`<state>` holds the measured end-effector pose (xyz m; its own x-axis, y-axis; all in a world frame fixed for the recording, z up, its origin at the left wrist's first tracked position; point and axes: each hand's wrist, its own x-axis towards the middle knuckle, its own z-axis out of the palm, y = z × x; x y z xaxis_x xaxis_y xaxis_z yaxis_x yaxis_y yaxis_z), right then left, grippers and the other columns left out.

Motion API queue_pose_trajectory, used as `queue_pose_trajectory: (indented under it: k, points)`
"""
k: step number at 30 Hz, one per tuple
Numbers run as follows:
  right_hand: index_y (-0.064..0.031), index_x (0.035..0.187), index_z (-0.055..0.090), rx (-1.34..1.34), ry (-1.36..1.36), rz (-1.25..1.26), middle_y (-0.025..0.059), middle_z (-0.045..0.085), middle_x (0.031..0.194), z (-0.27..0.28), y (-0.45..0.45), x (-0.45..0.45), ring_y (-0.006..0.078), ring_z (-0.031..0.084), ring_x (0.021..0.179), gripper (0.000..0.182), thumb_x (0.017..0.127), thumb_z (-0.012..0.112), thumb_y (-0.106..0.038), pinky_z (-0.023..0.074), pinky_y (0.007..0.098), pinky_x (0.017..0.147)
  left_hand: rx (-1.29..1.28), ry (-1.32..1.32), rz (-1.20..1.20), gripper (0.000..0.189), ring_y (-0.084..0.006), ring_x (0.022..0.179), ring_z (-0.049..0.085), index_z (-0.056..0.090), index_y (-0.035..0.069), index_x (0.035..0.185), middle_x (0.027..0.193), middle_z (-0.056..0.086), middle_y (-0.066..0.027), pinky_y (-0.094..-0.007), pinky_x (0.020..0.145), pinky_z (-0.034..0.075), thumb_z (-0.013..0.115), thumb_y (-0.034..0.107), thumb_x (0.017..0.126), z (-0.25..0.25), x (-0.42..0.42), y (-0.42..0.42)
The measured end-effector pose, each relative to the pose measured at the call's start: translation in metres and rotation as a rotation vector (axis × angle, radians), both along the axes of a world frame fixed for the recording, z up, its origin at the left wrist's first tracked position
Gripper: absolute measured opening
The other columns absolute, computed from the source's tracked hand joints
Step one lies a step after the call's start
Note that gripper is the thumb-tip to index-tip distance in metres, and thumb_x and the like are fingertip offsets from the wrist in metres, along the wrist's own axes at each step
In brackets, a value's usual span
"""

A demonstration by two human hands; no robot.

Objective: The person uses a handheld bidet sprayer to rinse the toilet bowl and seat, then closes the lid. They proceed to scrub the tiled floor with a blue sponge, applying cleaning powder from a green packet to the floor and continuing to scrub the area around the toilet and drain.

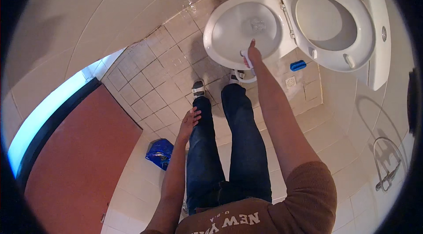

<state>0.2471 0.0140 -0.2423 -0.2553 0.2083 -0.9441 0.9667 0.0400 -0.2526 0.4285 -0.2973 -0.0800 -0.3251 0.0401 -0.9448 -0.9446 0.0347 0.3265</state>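
My right hand [253,56] grips a white bidet sprayer [245,54] over the near rim of the toilet bowl [228,26]. From the sprayer a white hose [244,80] loops down beside the bowl, partly behind my forearm. Water at the bottom of the bowl looks disturbed. The toilet seat [302,40] and lid [319,16] are raised against the cistern [380,52]. My left hand [191,120] holds nothing; its fingers are apart in front of my left leg.
A blue scrub brush or sponge [298,65] lies on the tiled floor [158,78] near a square drain [290,82]. A blue bag [160,152] rests by the left wall. Left is a red door [86,148]; a metal tap with a hose [388,178] is on the right wall.
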Motion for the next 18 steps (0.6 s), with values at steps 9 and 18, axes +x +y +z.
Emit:
queue_pose_trajectory:
  k: [9,18]
  points:
    - [-0.0047,0.063,0.051,-0.120,0.007,-0.321,0.0071,0.046,0.047,-0.019,-0.038,0.004,0.0205,0.046,0.037,0.082,0.078,0.009,-0.073,0.0411,0.0344,0.036,-0.008,0.021,-0.012,0.054,-0.0140,0.100,0.052,0.041,0.011,0.128,0.115,0.054,-0.0052,-0.0286,0.087,0.038,0.035,0.051,0.090,0.002,-0.002,-0.005]
    - [-0.0055,0.065,0.050,-0.301,0.180,-0.360,0.0054,0.048,0.050,0.011,-0.007,0.034,0.0170,0.049,0.041,0.064,0.081,0.036,-0.065,0.0449,0.0318,0.042,0.074,0.051,-0.124,0.056,-0.0157,0.105,0.049,0.039,0.009,0.129,0.118,0.052,-0.0070,-0.0306,0.091,0.036,0.037,0.050,0.090,-0.009,-0.019,0.020]
